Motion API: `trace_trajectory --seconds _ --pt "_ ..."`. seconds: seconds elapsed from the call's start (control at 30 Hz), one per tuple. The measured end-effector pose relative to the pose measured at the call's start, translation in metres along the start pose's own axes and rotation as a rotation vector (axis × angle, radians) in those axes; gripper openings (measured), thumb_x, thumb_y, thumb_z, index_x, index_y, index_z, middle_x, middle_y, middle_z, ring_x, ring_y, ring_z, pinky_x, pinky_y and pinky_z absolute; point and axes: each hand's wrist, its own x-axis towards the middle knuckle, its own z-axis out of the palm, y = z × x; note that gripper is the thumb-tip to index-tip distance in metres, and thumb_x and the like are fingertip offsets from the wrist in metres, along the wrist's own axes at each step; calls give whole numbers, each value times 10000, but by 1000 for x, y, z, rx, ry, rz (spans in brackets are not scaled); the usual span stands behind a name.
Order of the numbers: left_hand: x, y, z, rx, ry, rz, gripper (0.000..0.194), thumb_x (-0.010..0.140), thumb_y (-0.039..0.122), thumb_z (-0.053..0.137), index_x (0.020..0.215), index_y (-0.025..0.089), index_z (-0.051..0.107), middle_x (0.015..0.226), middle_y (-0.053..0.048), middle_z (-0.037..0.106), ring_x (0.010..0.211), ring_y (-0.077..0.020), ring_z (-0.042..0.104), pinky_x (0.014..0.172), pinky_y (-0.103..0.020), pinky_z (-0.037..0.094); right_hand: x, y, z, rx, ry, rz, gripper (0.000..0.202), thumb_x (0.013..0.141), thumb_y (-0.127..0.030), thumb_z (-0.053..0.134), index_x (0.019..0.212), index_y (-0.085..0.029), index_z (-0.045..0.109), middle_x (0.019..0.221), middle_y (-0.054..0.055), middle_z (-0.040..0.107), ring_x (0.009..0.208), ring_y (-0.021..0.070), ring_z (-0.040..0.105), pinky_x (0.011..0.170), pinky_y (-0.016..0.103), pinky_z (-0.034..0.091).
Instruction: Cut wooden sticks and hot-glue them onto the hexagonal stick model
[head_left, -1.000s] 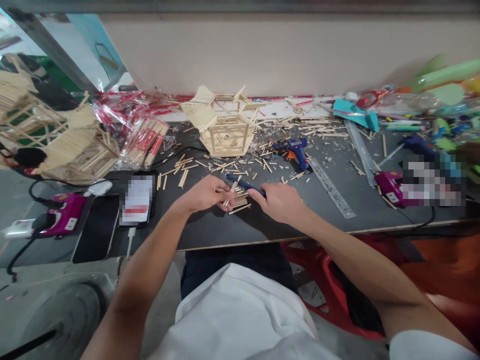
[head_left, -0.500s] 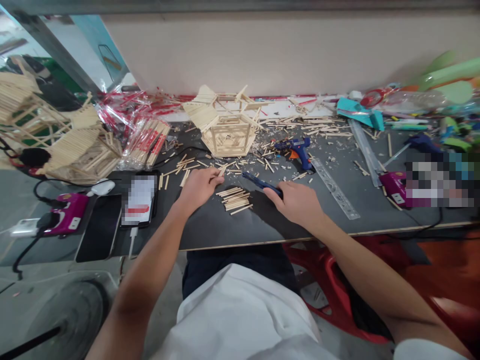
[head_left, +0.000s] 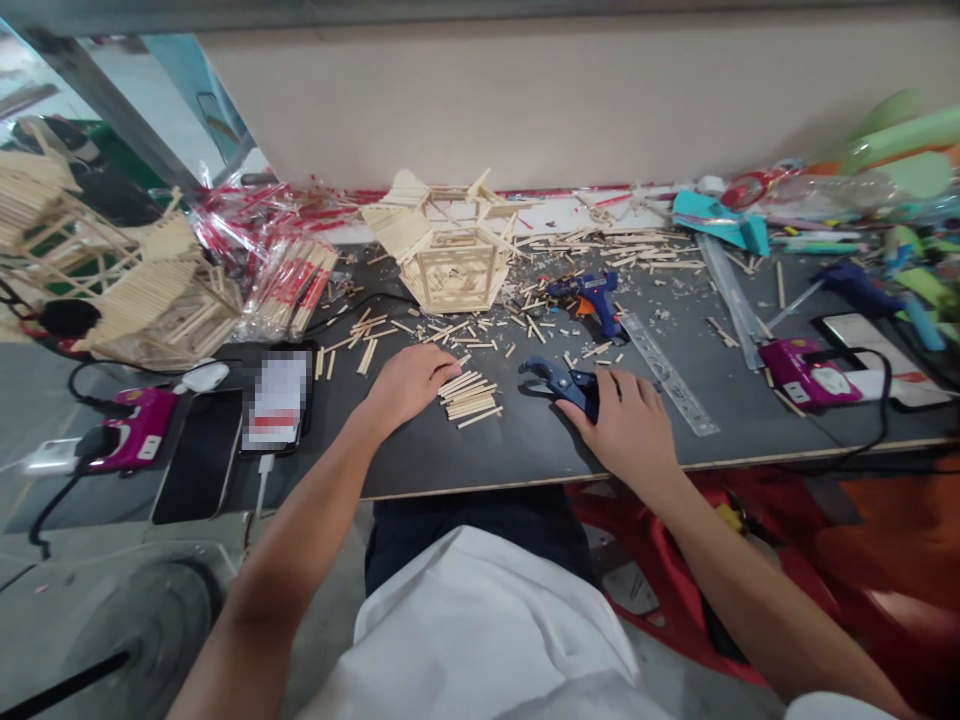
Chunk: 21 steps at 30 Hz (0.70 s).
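Note:
My right hand (head_left: 628, 420) is wrapped round the handles of a dark blue cutter (head_left: 559, 380), whose jaws point left and look parted. At the upper left corner of a small row of cut sticks (head_left: 470, 398) rests my left hand (head_left: 411, 385), its fingers together; whether a stick is under the fingertips is too small to tell. Behind the hands stands a wooden stick model (head_left: 456, 270) with a hexagonal front. A blue glue gun (head_left: 600, 300) lies to its right, beside a clear ruler (head_left: 667, 375).
Two phones (head_left: 196, 455) and a magenta power adapter (head_left: 139, 430) lie at the left, near more stick models (head_left: 150, 300) and wrapped stick bundles (head_left: 296, 285). Another magenta adapter (head_left: 806, 375) is at the right. Loose sticks (head_left: 630, 248) litter the back of the table.
My right hand has moved slightly right and turned the cutter, whose jaws now show parted. My left hand has shifted right and down onto the row's edge; the stick at its fingertips no longer shows.

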Motion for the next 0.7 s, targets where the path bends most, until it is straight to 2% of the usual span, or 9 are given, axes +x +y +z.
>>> trace_trajectory --seconds 0.13,0.27,0.5,0.63,0.7 --pt "2 1 1 -37 -16 41 375 1071 362 488 1032 176 811 1072 -105 789 1025 -264 701 909 -334 484 -5 -1 2 72 33 1 663 1053 -567 426 1444 -43 539 1370 267 625 1268 419 548 1106 517 420" --pt "3 0 3 -94 -11 65 369 1066 371 504 1045 171 814 1078 -112 779 1023 -259 703 916 -334 485 -5 -1 3 89 41 7 693 1053 -564 435 1443 0 536 1385 274 616 1310 422 529 1151 510 400" --pt "0 1 0 -218 -15 142 349 1041 385 521 1031 178 802 1096 -112 786 1038 -256 716 916 -326 499 -7 -2 5 132 68 28 695 1056 -564 446 1463 -6 529 1403 270 616 1357 411 525 1178 506 392" --pt "-2 2 -11 -300 82 52 315 1034 341 519 1176 167 739 1082 -93 805 1000 -232 747 935 -321 515 -9 -3 6 133 89 25 716 1061 -572 428 1478 3 516 1435 280 601 1388 413 508 1191 511 390" --pt "-3 2 -19 -331 94 -17 334 1035 312 502 1287 152 651 1033 -84 809 920 -212 762 879 -318 535 -9 -3 8 134 99 24 713 1064 -572 415 1476 0 518 1437 284 600 1390 414 508 1184 518 398"
